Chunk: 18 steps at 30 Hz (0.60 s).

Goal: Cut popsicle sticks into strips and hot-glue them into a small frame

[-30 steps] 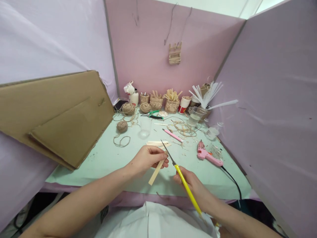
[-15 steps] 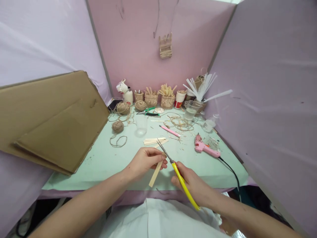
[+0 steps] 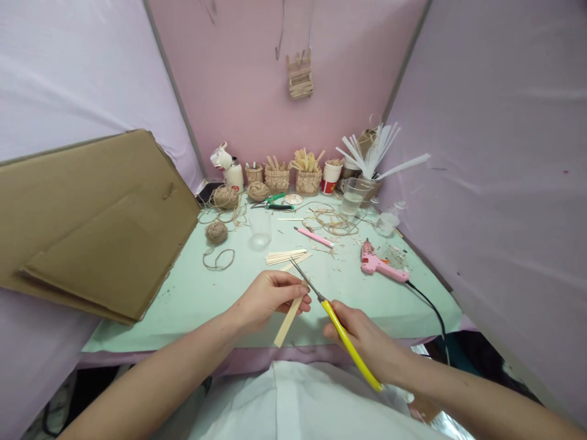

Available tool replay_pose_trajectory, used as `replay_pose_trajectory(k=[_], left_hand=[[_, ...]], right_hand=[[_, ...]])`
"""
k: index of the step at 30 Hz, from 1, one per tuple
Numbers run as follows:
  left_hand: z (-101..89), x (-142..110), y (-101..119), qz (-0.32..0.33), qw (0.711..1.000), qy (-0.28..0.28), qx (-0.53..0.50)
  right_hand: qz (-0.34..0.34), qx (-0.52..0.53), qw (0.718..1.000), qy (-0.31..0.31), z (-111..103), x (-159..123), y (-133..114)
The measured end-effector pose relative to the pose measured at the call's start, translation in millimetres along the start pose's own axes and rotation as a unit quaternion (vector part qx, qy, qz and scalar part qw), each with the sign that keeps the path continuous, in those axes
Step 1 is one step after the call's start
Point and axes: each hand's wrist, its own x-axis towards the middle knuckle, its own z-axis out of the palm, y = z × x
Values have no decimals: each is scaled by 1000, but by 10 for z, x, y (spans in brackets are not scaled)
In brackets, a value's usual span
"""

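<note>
My left hand [image 3: 275, 294] is closed on a flat pale wooden strip [image 3: 288, 324], pinching it near its upper end while the lower end slants down toward me. In my right hand [image 3: 360, 333] are scissors with long yellow handles [image 3: 349, 347]. Their metal blades point up and left, passing close by my left fingertips and the strip's top; whether they touch it I cannot tell. Just beyond the blades lies a small stack of wooden strips [image 3: 285, 256] on the green tabletop [image 3: 206, 311].
A pink glue gun [image 3: 383, 267] with a black cord lies right. Behind are a pink craft knife [image 3: 314, 236], coiled twine [image 3: 332, 221], a clear cup [image 3: 260, 231], pliers [image 3: 275, 206] and twine balls [image 3: 216, 232]. Cardboard [image 3: 105, 226] leans left. Stick-filled baskets [image 3: 308, 182] line the back.
The view has shifted, moving the background left and up. The blades opened slightly and are a little nearer the strip's top. Both hands keep their holds.
</note>
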Motion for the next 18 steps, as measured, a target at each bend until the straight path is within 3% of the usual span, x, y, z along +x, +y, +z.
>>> replay_pose_trajectory(k=[10, 18], left_hand=[[-64, -31, 19, -29, 999, -23, 39], [-49, -41, 31, -24, 994, -49, 99]], right_hand=[[0, 7, 1000, -14, -80, 19, 26], [-50, 118, 988, 84, -159, 190, 21]])
